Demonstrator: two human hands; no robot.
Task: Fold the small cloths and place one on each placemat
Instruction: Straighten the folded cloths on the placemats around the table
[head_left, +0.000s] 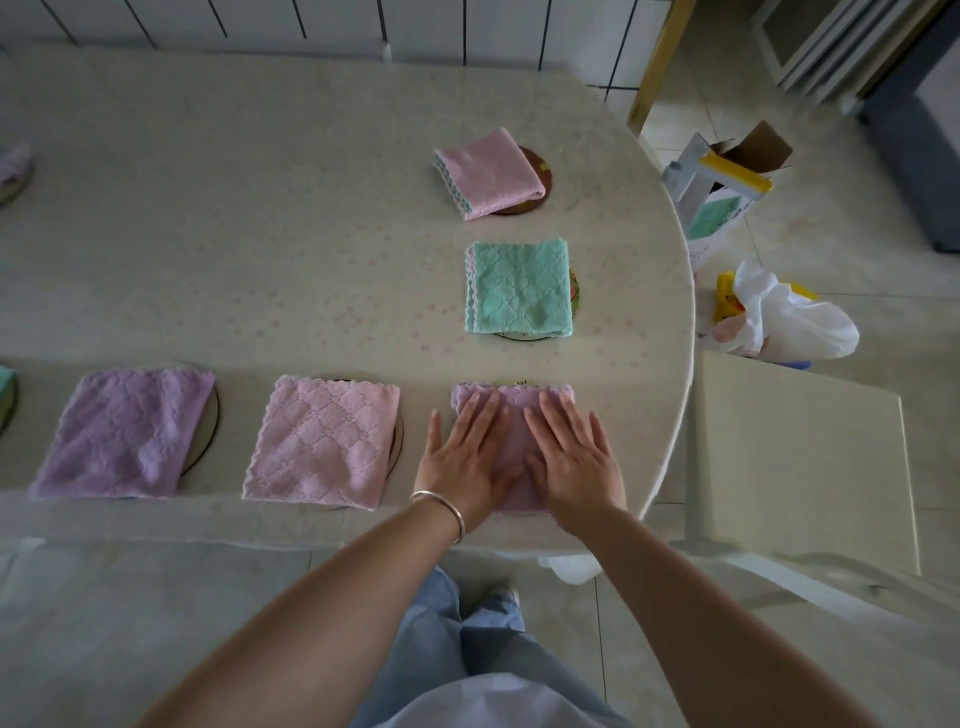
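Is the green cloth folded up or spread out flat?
Folded: the green cloth shows stacked scalloped edges on its left side, atop a placemat.

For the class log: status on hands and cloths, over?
Left hand, right hand flat, pressing folded pink-purple terry cloth. Five cloths fully visible, each on a mat. Nothing in the way.

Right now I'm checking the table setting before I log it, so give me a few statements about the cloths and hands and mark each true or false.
1. Both hands press flat on one cloth. True: the left hand and right hand lie with straight fingers on the purple cloth at the near edge of the table.
2. The green cloth is still unfolded. False: it lies folded square on a placemat.
3. A bracelet is on the left wrist. True.
4. The far pink cloth lies on the floor. False: it rests on a round brown placemat.
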